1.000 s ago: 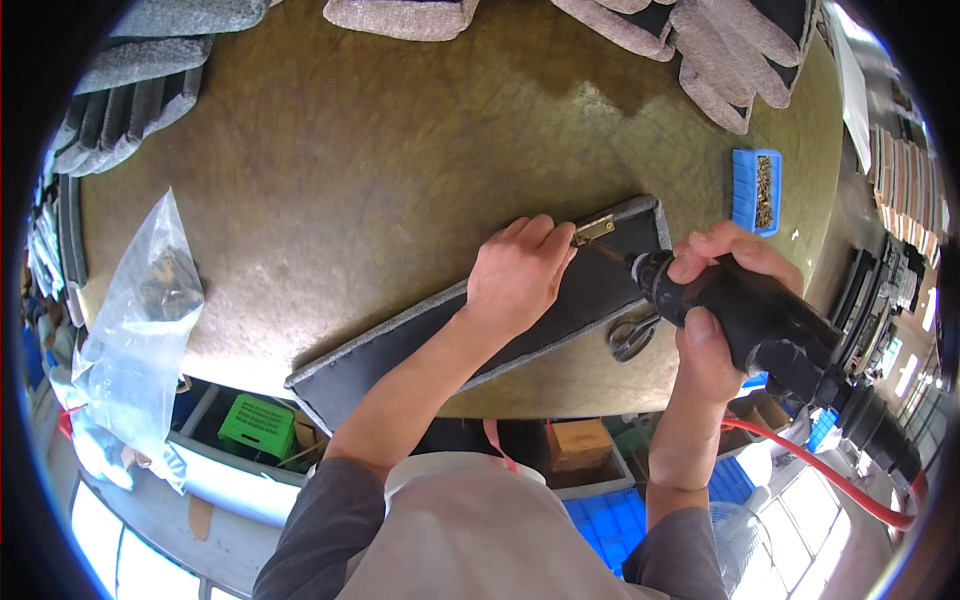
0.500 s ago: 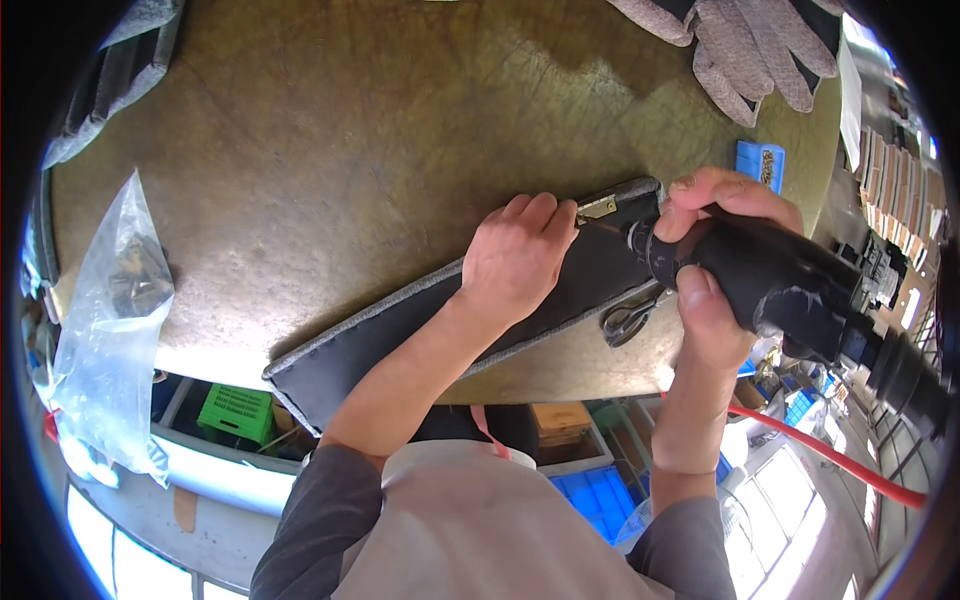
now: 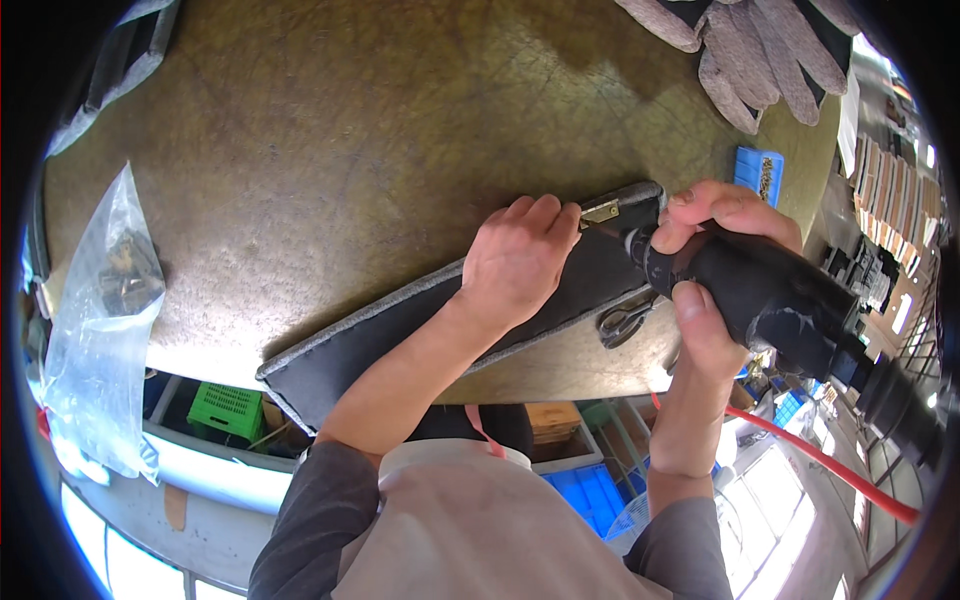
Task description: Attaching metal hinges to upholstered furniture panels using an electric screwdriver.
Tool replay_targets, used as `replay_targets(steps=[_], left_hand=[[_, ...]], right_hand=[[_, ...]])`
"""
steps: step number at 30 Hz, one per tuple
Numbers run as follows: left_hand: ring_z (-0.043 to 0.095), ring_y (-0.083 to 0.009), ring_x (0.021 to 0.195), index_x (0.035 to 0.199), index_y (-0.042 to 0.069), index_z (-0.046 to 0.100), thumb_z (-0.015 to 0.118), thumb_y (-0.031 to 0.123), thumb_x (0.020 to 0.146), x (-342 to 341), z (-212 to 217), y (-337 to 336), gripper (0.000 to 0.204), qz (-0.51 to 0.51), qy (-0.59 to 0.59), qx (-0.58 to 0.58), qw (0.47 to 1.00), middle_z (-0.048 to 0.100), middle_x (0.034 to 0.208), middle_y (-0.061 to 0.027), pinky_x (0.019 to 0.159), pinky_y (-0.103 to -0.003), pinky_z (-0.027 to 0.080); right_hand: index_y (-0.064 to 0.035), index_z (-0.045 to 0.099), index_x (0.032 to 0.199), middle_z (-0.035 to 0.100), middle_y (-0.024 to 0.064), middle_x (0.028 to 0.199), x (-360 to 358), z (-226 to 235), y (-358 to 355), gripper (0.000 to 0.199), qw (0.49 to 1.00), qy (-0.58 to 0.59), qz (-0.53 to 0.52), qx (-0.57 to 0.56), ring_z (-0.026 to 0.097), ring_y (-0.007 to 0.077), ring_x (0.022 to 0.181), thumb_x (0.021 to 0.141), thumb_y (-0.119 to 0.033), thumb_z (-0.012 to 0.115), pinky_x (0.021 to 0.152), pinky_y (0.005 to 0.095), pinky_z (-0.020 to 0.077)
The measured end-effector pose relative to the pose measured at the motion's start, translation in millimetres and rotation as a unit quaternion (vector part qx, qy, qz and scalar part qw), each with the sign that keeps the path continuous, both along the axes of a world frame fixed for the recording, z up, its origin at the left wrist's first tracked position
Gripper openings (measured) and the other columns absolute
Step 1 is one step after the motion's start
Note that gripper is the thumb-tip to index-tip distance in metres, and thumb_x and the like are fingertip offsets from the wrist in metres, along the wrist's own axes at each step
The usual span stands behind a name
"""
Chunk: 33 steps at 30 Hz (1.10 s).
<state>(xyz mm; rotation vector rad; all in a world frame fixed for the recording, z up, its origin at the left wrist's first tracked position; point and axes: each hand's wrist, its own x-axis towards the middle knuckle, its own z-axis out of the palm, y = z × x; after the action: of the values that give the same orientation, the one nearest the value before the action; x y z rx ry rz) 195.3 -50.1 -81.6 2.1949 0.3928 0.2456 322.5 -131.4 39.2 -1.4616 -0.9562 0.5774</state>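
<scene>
At frame centre, the left hand (image 3: 520,262) presses flat, fingers spread, on a long dark felt-edged panel (image 3: 420,325) lying across the olive counter (image 3: 330,150). The right hand (image 3: 715,265) is clenched around a black power screwdriver (image 3: 770,300), its tip at a small brass hinge (image 3: 600,212). A clear plastic bag (image 3: 100,320) hangs lower left; a small blue box (image 3: 759,175) sits upper right.

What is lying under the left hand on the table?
Under the left hand lies a long dark panel with a grey edge; a small brass hinge shows just beyond the fingertips. The part of the panel beneath the palm is covered.
</scene>
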Motion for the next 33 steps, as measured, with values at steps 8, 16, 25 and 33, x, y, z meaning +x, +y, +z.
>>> replay_targets(steps=[8,16,25,33], left_hand=[[0.057,-0.024,0.074,0.103,0.005,0.061,0.066,0.016,0.081,0.6,0.1,-0.2,0.025,0.0,-0.007,0.0,1.0,0.053,0.082,-0.0054,0.063,-0.037,0.049],[0.057,-0.0242,0.074,0.102,0.005,0.062,0.065,0.017,0.082,0.3,-2.0,-2.4,0.024,-0.004,-0.003,0.008,1.0,0.054,0.081,-0.0056,0.063,-0.037,0.05],[0.059,-0.0252,0.076,0.101,0.006,0.061,0.064,0.016,0.083,2.1,0.5,2.0,0.021,-0.004,0.009,0.013,1.0,0.054,0.079,-0.0066,0.062,-0.038,0.05],[0.058,-0.0258,0.075,0.101,0.005,0.061,0.066,0.017,0.08,1.7,4.1,-3.4,0.025,0.004,-0.02,0.046,0.999,0.053,0.078,-0.0074,0.065,-0.039,0.049]], right_hand=[[-0.0013,0.043,0.116,0.053,0.021,0.111,-2.5,-1.6,-3.4,0.056,1.0,-0.011,0.012,-0.007,0.06,0.0212,0.088,0.065,0.003,0.064,0.079,0.0347,0.0503],[0.0004,0.044,0.115,0.054,0.0214,0.11,-0.5,-11.3,-9.2,0.053,1.0,0.009,0.007,0.022,0.061,0.0213,0.088,0.065,0.005,0.063,0.078,0.0345,0.0506],[0.0012,0.044,0.119,0.058,0.0208,0.109,-0.7,-9.3,-4.0,0.056,1.0,-0.011,0.016,0.024,0.06,0.02,0.09,0.067,0.007,0.062,0.079,0.0322,0.0495],[0.0029,0.055,0.1,0.063,0.0146,0.101,-3.8,-1.5,4.3,0.034,0.98,0.03,-0.199,-0.003,0.063,0.0152,0.078,0.068,0.012,0.061,0.074,0.0287,0.0512]])
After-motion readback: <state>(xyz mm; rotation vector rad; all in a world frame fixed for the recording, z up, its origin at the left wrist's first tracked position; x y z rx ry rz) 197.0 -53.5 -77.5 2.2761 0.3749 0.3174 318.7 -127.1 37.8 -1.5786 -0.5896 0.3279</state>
